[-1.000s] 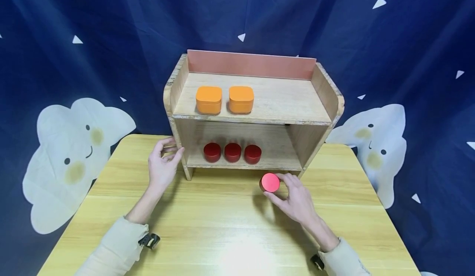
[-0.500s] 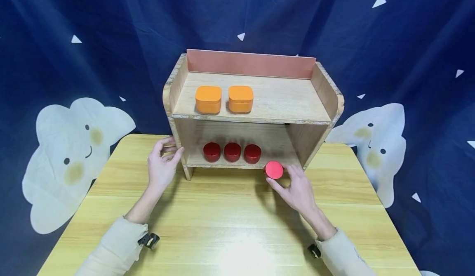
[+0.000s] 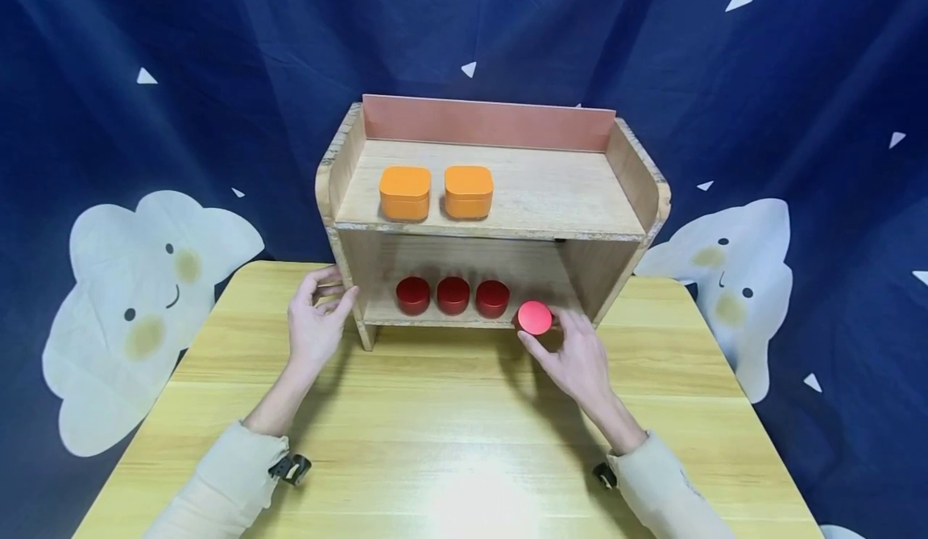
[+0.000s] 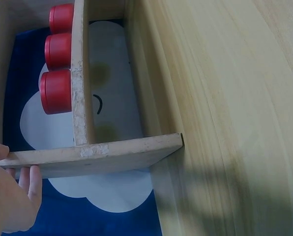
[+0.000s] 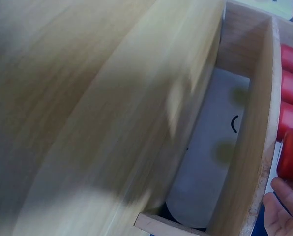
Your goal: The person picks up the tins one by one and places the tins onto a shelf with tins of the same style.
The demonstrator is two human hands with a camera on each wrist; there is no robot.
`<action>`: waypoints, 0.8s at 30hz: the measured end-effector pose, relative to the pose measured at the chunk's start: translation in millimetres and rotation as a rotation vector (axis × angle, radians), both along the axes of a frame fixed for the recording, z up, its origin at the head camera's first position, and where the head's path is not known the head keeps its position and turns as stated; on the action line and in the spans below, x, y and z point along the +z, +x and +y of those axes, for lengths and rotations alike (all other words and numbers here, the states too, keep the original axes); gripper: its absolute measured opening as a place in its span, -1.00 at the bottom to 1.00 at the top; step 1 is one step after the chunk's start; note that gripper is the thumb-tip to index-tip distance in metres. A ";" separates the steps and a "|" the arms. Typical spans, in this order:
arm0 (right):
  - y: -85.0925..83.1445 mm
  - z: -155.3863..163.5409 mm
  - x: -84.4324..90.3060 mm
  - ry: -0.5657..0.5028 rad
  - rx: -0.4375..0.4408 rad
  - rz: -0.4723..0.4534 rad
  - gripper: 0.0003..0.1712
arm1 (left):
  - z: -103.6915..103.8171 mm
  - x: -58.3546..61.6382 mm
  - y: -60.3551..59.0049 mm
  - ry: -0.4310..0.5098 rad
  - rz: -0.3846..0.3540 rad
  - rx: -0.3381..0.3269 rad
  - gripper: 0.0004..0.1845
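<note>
A small wooden two-tier shelf [image 3: 558, 188] stands on the table. My left hand [image 3: 317, 325] grips its left side panel [image 4: 102, 156], thumb on one face and fingers on the other. With thumb and fingers my right hand [image 3: 580, 362] pinches a round red tin [image 3: 534, 318], its lid facing up. That tin is at the front edge of the lower tier, near the right side panel. To its left on the same tier, a red tin [image 3: 492, 299], a second red tin [image 3: 453, 295] and a third red tin [image 3: 412, 295] stand in a row.
On the upper tier sit two orange lidded boxes, a left one [image 3: 404, 194] and a right one [image 3: 468, 192]. A pink back strip [image 3: 486, 124] edges the shelf top. The wooden table [image 3: 406, 426] extends in front; a dark blue curtain [image 3: 290, 55] hangs behind.
My right hand has carried the red tin away from me, from over the table to the lower tier's front edge. My left hand has kept its grip on the side panel.
</note>
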State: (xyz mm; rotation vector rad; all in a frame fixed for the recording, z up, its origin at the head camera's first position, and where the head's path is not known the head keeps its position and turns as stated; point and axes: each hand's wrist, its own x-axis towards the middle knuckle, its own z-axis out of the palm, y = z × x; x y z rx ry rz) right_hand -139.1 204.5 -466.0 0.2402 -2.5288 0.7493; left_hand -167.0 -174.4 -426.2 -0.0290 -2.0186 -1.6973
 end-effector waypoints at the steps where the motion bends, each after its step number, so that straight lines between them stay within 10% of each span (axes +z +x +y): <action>1: -0.9 -0.3 0.1 0.004 -0.005 -0.001 -0.28 | -0.1 0.1 0.0 -0.001 -0.002 0.001 -0.62; 24: -20.6 -3.7 4.3 0.170 -0.072 -0.028 -0.21 | -1.2 -1.1 -1.7 -0.006 -0.002 -0.002 -0.61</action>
